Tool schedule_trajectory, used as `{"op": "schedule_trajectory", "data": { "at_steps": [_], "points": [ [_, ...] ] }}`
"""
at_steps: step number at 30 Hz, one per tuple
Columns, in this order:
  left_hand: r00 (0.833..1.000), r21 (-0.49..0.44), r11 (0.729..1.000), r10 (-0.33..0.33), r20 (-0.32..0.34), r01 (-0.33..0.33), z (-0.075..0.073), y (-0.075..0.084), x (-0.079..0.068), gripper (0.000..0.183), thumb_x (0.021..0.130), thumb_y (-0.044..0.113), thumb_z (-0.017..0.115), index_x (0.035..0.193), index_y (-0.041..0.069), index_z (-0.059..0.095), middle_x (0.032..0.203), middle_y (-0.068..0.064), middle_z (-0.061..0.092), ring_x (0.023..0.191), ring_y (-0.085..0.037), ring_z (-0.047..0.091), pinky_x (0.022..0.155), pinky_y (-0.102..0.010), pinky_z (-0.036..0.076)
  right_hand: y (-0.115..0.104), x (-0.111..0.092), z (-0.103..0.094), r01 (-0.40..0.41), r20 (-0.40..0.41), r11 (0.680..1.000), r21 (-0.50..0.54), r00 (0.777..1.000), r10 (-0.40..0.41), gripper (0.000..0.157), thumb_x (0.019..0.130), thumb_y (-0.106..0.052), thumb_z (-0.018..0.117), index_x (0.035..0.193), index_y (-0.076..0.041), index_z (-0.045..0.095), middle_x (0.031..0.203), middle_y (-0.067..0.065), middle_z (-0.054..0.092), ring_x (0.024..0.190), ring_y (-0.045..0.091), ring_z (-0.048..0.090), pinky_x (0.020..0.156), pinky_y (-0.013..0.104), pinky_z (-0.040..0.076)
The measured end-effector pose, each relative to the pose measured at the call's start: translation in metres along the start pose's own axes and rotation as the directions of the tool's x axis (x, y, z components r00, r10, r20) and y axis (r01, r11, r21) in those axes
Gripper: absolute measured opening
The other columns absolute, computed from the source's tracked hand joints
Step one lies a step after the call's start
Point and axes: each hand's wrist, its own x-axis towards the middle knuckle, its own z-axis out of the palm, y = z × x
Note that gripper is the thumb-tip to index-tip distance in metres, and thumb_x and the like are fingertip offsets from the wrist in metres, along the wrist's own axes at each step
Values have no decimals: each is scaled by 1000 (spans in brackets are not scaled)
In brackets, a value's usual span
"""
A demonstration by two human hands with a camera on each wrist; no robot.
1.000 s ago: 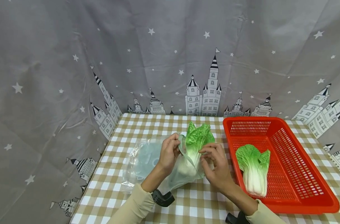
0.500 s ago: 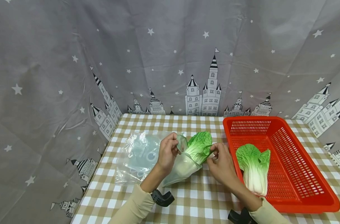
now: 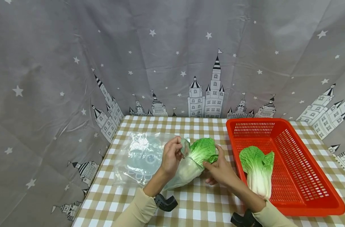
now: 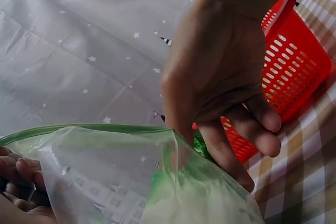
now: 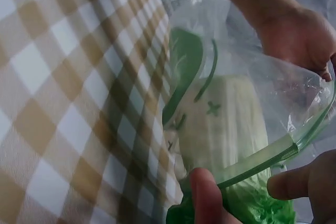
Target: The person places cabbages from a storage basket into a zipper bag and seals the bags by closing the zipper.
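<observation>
A napa cabbage (image 3: 204, 150) lies slanted, its white base inside a clear zip bag (image 3: 175, 181) with a green seal strip. Its green leafy end sticks out of the bag's mouth. My left hand (image 3: 171, 155) pinches the rim of the mouth on the left and holds it up. My right hand (image 3: 222, 168) is at the leafy end, thumb and a finger on either side of the leaves. In the right wrist view, a fingertip (image 5: 205, 190) meets the leaves beside the seal strip. Some right-hand fingers are hidden in the head view.
A red plastic basket (image 3: 291, 206) stands on the right, with another napa cabbage (image 3: 259, 173) along its left side. Flat clear bags with a pale blue-green print (image 3: 144, 157) lie at the left on the checked tablecloth (image 3: 189, 201). A grey curtain (image 3: 149, 63) hangs behind.
The cabbage has tipped from nearly upright to lying slanted in the bag. My right hand moved right, then spread its thumb and finger about the leaves. The left hand stayed at the rim.
</observation>
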Motion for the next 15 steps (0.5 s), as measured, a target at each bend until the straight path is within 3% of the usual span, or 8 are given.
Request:
{"op": "schedule_trajectory", "data": {
  "at_steps": [4,8,12,15],
  "points": [
    [1000,-11,1000,-3,29,3,0,-4,-2,19,88,1,31,74,7,42,64,2,48,56,-10,41,52,-20,35,1,-1,7,-34,3,999,15,999,34,99,89,-13,69,154,-13,-6,79,23,67,45,28,63,45,46,54],
    [999,-11,1000,-9,45,9,-1,-7,-5,19,88,0,32,73,7,41,63,2,45,56,-10,40,53,-20,35,4,-3,13,-47,39,995,91,998,44,98,84,0,69,150,-14,-2,78,25,64,47,31,63,46,49,54],
    [999,0,1000,-17,47,17,-1,-9,-7,18,88,0,33,73,7,41,64,1,44,56,-9,41,54,-19,35,6,-3,17,-8,43,984,178,999,0,103,78,15,65,151,-15,-1,81,23,63,58,29,65,53,48,56],
    [999,7,1000,-15,42,15,-1,-10,-7,17,87,0,33,73,6,40,64,1,45,56,-9,41,53,-19,35,7,-3,17,39,-2,983,181,999,-40,110,73,19,67,154,-15,1,88,24,60,63,26,64,57,47,57]
  ]
}}
